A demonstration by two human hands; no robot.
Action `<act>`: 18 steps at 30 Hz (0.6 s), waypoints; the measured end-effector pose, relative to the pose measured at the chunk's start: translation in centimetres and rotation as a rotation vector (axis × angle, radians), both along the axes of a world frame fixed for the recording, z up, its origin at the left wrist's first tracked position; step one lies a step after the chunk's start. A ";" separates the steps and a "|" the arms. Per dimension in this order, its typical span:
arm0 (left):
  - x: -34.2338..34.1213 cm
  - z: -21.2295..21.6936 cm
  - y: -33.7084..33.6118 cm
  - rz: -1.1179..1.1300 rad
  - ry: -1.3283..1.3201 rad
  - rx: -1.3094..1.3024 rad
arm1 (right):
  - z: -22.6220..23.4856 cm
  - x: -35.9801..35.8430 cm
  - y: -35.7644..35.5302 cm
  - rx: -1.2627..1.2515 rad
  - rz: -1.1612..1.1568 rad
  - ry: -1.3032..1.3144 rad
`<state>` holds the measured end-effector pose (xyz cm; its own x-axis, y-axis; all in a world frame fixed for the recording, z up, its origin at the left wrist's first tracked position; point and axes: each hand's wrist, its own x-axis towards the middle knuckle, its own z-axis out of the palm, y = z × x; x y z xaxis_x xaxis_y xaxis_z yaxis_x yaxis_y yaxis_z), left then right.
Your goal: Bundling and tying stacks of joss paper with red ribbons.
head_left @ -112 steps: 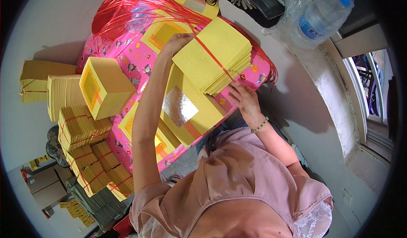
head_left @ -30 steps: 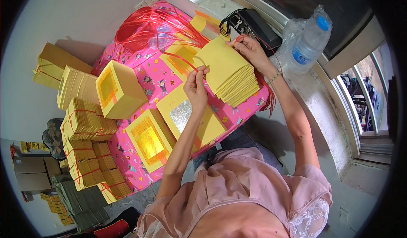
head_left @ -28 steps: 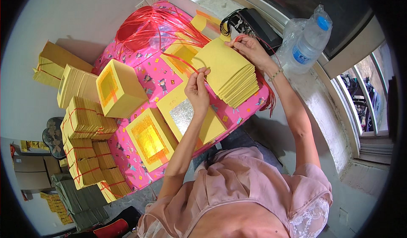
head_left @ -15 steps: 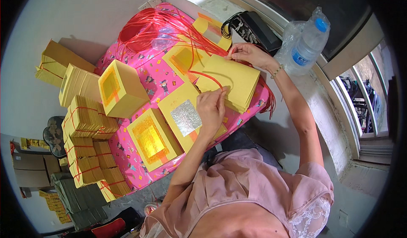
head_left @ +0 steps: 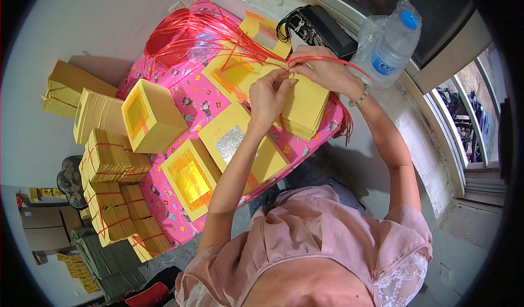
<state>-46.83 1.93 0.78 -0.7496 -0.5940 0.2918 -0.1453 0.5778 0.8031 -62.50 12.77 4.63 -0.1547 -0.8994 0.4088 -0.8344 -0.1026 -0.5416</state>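
Note:
A thick stack of yellow paper sheets (head_left: 305, 110) lies at the right end of a pink patterned table (head_left: 185, 96). Both hands meet on top of it. My left hand (head_left: 270, 94) pinches a red plastic string (head_left: 327, 60) over the stack. My right hand (head_left: 325, 69) grips the same string, which runs back to a loose bundle of red strings (head_left: 185, 34) at the table's far side.
Yellow sheets with gold (head_left: 188, 178) and silver (head_left: 232, 143) foil squares lie flat on the table. A yellow block of sheets (head_left: 153, 116) stands at the left. Tied yellow bundles (head_left: 109, 165) pile on the left. A water bottle (head_left: 390, 45) and black bag (head_left: 322, 25) sit on the windowsill.
The stack was held up and turned earlier, then laid on the table. Both hands have come together on top of it, pulling the red string across.

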 end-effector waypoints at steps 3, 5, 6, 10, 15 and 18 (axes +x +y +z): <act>-1.0 0.2 0.1 0.031 -0.045 0.031 | -0.7 0.1 0.3 -0.037 0.020 0.034; -1.4 -0.6 -0.2 0.009 0.145 0.036 | -0.5 0.5 0.3 -0.086 0.062 0.049; -1.5 -1.0 -0.5 0.010 0.142 0.037 | 0.0 0.7 0.6 -0.054 0.051 0.044; -1.6 -1.4 -1.2 -0.074 -0.008 -0.040 | -0.4 0.0 0.6 0.003 0.063 -0.051; -1.4 -1.9 -1.0 -0.067 0.067 -0.068 | 0.0 -0.4 1.6 0.050 -0.078 -0.323; -1.5 -1.5 -0.3 -0.042 0.050 0.035 | -0.8 -1.3 2.9 0.259 -0.331 -0.166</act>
